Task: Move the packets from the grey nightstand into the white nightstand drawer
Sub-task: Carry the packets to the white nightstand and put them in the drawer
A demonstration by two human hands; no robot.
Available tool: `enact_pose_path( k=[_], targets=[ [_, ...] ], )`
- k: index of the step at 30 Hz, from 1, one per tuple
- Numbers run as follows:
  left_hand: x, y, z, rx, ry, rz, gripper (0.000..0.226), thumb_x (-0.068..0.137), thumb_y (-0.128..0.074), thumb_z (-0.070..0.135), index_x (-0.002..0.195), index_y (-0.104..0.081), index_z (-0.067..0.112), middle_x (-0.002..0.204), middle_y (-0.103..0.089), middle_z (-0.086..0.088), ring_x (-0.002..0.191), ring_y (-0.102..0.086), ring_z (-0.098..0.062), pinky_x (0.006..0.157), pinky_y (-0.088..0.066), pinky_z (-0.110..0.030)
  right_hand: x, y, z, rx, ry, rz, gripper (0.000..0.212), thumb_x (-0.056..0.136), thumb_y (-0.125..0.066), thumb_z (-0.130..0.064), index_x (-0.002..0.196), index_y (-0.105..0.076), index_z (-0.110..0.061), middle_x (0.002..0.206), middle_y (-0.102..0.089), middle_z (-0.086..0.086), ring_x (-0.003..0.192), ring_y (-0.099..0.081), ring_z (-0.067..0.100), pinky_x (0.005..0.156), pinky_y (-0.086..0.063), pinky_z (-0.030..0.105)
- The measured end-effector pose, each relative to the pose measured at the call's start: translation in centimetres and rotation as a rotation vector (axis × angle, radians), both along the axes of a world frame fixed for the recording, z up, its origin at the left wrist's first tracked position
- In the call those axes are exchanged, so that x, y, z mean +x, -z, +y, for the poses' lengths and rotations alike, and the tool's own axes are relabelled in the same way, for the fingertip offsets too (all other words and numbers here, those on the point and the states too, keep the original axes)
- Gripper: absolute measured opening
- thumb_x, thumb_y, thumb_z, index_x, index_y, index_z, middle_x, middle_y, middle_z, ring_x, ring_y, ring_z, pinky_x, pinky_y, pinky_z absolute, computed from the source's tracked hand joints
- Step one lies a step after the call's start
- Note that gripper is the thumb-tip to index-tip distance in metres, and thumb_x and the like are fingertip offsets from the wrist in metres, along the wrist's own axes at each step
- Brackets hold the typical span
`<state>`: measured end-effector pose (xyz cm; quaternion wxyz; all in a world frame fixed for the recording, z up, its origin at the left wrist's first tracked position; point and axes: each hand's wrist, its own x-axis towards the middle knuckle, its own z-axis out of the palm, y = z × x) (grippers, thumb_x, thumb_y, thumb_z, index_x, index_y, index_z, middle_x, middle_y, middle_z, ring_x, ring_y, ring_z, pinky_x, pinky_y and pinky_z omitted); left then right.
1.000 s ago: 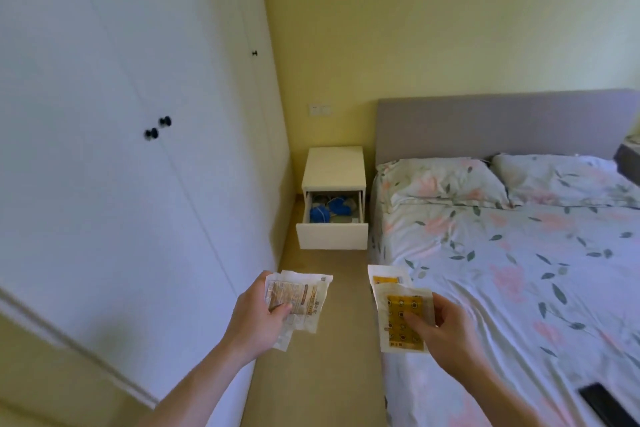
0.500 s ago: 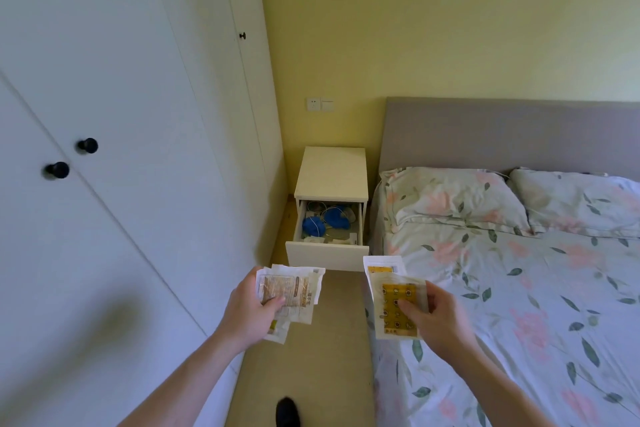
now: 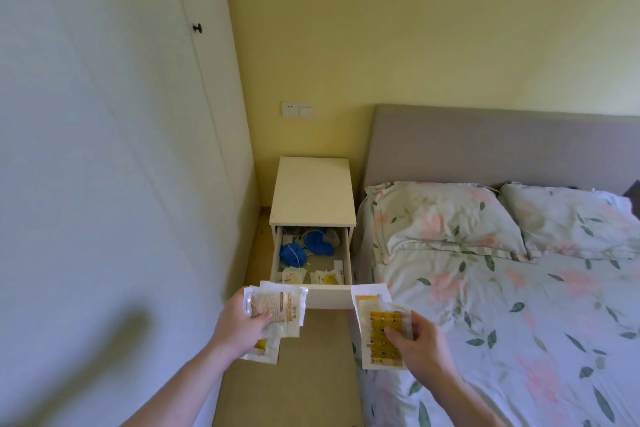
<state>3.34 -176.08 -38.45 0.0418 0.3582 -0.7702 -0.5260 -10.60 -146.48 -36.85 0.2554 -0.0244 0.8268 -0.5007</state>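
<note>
My left hand (image 3: 240, 326) grips a stack of pale packets with brown print (image 3: 277, 308), held just in front of the open drawer. My right hand (image 3: 420, 345) pinches a few packets with yellow-and-brown print (image 3: 379, 326) over the bed's edge. The white nightstand (image 3: 313, 189) stands in the corner between wardrobe and bed. Its drawer (image 3: 329, 296) is pulled out and holds blue bundles (image 3: 293, 253), cords and some packets (image 3: 325, 277). The grey nightstand is out of view.
White wardrobe doors (image 3: 104, 149) with a black knob (image 3: 197, 28) run along the left. A bed with floral bedding (image 3: 502, 305), two pillows and a grey headboard (image 3: 485, 146) fills the right. A narrow strip of tan floor (image 3: 298, 374) leads to the nightstand.
I have walked closer to the white nightstand, which now looms larger. Both hands, still holding their packets, have come up to the drawer's front edge.
</note>
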Motion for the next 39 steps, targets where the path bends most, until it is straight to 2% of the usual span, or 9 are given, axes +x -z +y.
enact_pose_path(
  k=[5,9,12,17,20,22,26,29,39],
  targets=[
    [-7.5,2.0,-4.4,0.000,0.035,-0.064,0.034,0.092,-0.073,0.011,0.117,-0.058,0.027,0.105,-0.062,0.013,0.105,-0.060,-0.014,0.060,-0.052,-0.010,-6.7,2.1,-3.5,0.020,0.046,-0.047,0.015,0.093,-0.072,-0.012,0.099,-0.074,-0.025,0.083,-0.079,-0.009,0.076,-0.076,0.008,0.065,-0.059,0.025],
    [-13.6,4.1,-8.2,-0.004,0.009,-0.123,0.032,0.092,-0.073,0.014,0.115,-0.058,0.031,0.106,-0.063,0.014,0.105,-0.060,-0.012,0.069,-0.048,-0.012,-13.7,5.0,-7.3,0.050,0.042,-0.110,0.018,0.093,-0.070,-0.009,0.101,-0.073,-0.026,0.084,-0.079,-0.006,0.079,-0.077,0.013,0.077,-0.063,0.039],
    [-18.3,5.4,-10.8,0.004,-0.001,-0.170,0.031,0.093,-0.071,0.013,0.108,-0.055,0.035,0.104,-0.062,0.016,0.099,-0.060,-0.008,0.069,-0.047,-0.012,-19.3,8.0,-10.6,0.078,0.043,-0.163,0.017,0.092,-0.071,-0.008,0.100,-0.074,-0.023,0.083,-0.079,-0.002,0.076,-0.077,0.014,0.067,-0.061,0.031],
    [-25.3,8.5,-15.1,0.008,-0.027,-0.314,0.030,0.090,-0.072,0.013,0.101,-0.058,0.037,0.103,-0.067,0.013,0.099,-0.064,-0.010,0.084,-0.057,-0.031,-27.6,14.8,-15.1,0.189,0.007,-0.299,0.024,0.082,-0.081,-0.028,0.104,-0.073,-0.030,0.108,-0.071,0.003,0.094,-0.071,0.018,0.075,-0.063,0.034],
    [-29.1,11.2,-17.2,-0.001,0.008,-0.377,0.031,0.091,-0.071,0.014,0.099,-0.054,0.038,0.102,-0.065,0.014,0.093,-0.062,-0.003,0.080,-0.058,-0.029,-31.2,17.3,-17.9,0.249,0.011,-0.326,0.016,0.085,-0.078,-0.029,0.096,-0.069,-0.035,0.100,-0.073,-0.006,0.094,-0.070,0.014,0.077,-0.060,0.032],
    [-31.2,13.8,-18.6,0.003,0.031,-0.417,0.030,0.092,-0.070,0.013,0.100,-0.055,0.038,0.102,-0.066,0.013,0.089,-0.063,-0.002,0.074,-0.059,-0.025,-33.3,18.8,-19.7,0.298,0.010,-0.335,0.013,0.086,-0.075,-0.031,0.093,-0.067,-0.039,0.092,-0.074,-0.013,0.093,-0.069,0.013,0.089,-0.058,0.039],
    [-35.3,20.4,-21.1,0.021,0.077,-0.468,0.027,0.093,-0.069,0.012,0.111,-0.058,0.028,0.107,-0.067,0.010,0.091,-0.067,-0.009,0.061,-0.054,-0.020,-36.4,23.1,-23.1,0.329,-0.046,-0.367,0.013,0.093,-0.067,-0.022,0.102,-0.066,-0.032,0.091,-0.073,-0.012,0.081,-0.070,0.005,0.056,-0.051,0.017],
    [-37.6,25.6,-22.5,0.022,0.116,-0.504,0.026,0.093,-0.069,0.015,0.111,-0.057,0.029,0.106,-0.067,0.011,0.093,-0.064,-0.007,0.069,-0.053,-0.021,-38.0,27.2,-25.2,0.350,-0.077,-0.367,0.012,0.096,-0.064,-0.021,0.098,-0.063,-0.032,0.091,-0.070,-0.012,0.077,-0.066,0.002,0.048,-0.044,0.009],
    [-41.8,40.9,-24.4,-0.054,0.401,-0.628,0.036,0.093,-0.069,0.015,0.122,-0.053,0.029,0.119,-0.066,0.006,0.103,-0.063,-0.015,0.076,-0.053,-0.025,-39.6,41.8,-30.8,0.354,-0.074,-0.481,0.021,0.099,-0.063,-0.021,0.120,-0.060,-0.026,0.112,-0.070,-0.004,0.096,-0.070,0.015,0.063,-0.054,0.021]
  ],
)
